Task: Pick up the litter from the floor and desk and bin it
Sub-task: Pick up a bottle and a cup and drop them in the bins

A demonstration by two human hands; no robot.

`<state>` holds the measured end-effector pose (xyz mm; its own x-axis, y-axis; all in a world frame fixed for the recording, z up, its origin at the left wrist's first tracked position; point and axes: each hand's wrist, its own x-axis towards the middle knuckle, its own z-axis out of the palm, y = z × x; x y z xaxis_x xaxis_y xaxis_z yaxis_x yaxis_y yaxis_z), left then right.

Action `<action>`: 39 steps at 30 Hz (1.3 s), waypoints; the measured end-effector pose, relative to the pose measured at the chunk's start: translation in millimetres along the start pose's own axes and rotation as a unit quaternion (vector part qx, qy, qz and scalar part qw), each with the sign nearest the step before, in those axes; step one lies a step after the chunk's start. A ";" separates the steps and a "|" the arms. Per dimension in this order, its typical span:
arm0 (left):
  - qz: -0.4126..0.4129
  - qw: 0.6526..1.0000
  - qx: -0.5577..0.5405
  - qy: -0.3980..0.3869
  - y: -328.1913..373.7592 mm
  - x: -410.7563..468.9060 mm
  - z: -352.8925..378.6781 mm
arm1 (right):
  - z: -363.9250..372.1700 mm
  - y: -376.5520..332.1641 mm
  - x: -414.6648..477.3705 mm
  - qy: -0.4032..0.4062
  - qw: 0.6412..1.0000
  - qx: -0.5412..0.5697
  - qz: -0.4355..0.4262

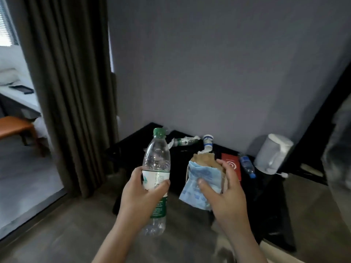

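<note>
Clear bottle (156, 168) stands gripped in my left hand (144, 194); my right hand (226, 192) clutches a blue wrapper (201, 177) and brown bag (204, 160) just before the black desk (180, 158). Hands full: I reckon binning comes next, but no bin shows.

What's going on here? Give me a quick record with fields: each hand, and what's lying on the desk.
Left hand: grips a clear bottle with a green cap
Right hand: holds a blue wrapper and brown paper bag together
On desk: lying green-label bottle, white cup, blue-capped bottle
Also there: red booklet, white kettle
</note>
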<state>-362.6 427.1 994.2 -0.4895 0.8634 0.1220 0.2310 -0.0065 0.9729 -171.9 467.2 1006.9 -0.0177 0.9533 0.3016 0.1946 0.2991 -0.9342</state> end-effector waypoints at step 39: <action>0.162 0.766 -0.116 -0.611 204.1 -247.8 683.5 | -628.2 69.0 -98.8 0.634 0.732 -0.229 0.098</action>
<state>380.6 556.5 1028.4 0.7474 0.6238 0.2287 -0.0521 -0.2882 0.9562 459.3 367.2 1032.6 0.9225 0.0845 0.3766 0.3856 -0.1607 -0.9086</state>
